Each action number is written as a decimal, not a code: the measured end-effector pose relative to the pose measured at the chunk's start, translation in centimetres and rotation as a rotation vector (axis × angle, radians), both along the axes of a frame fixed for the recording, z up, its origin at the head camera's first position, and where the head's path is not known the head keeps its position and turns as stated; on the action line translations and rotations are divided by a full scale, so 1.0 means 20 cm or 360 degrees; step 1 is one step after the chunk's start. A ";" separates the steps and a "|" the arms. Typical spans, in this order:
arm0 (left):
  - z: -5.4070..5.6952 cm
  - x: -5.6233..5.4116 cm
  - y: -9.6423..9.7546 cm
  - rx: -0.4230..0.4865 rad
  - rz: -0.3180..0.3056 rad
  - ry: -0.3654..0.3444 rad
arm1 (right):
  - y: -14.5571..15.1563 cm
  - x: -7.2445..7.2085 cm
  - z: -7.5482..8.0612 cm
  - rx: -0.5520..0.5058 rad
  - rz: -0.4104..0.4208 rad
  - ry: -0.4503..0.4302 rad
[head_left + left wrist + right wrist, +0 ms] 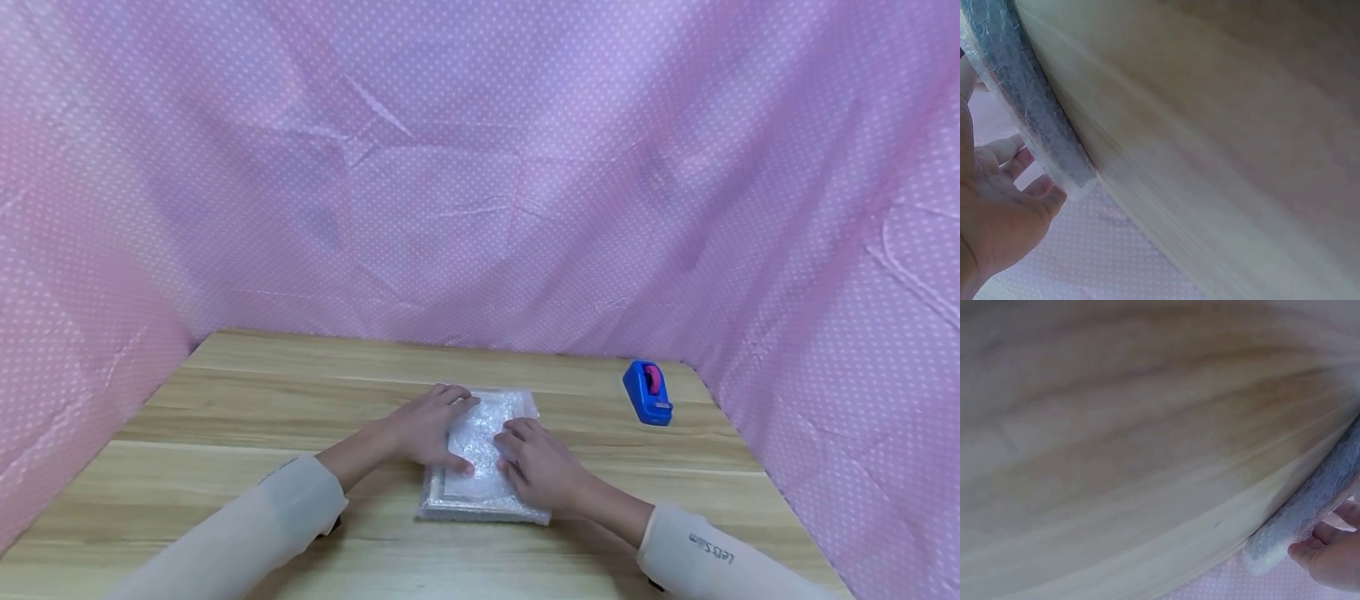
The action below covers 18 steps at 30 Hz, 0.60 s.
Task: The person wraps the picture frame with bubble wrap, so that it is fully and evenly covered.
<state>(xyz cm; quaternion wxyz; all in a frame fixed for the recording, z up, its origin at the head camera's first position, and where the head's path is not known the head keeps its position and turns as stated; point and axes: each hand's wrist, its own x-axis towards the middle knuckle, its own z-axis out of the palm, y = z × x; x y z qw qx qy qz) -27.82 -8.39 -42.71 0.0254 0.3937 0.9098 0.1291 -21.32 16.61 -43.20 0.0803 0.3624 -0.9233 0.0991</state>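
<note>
A flat rectangular package in bubble wrap [487, 510] lies on the wooden table, with a pale frame-like border showing through the clear wrap near its front edge. My left hand [431, 427] rests on its left side, fingers spread and thumb on the top face. From the right, my right hand [546, 467] lies over the package's right side, its fingertips on the wrap near the middle. In the left wrist view the package's wrapped side [1029, 94] stands beside my relaxed fingers. The right wrist view shows fingertips at the edge of the bubble wrap [1304, 512].
A blue tape dispenser [648, 393] with a pink roll stands at the back right of the table [247, 400]. Pink polka-dot cloth [480, 183] hangs behind the table and along both sides.
</note>
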 end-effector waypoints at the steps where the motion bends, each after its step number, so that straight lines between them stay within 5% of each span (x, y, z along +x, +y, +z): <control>1: 0.00 0.00 0.00 -0.0006 0.0003 -0.0014 | 0.00 0.00 0.00 0.0003 0.0002 0.0000; 9: 0.02 0.00 0.02 -0.0014 -0.0018 -0.0081 | 0.01 0.01 0.00 0.0028 -0.0004 0.0007; 18: 0.04 0.01 0.01 -0.0081 -0.0076 -0.0032 | 0.02 0.00 0.01 0.0079 0.0010 -0.0014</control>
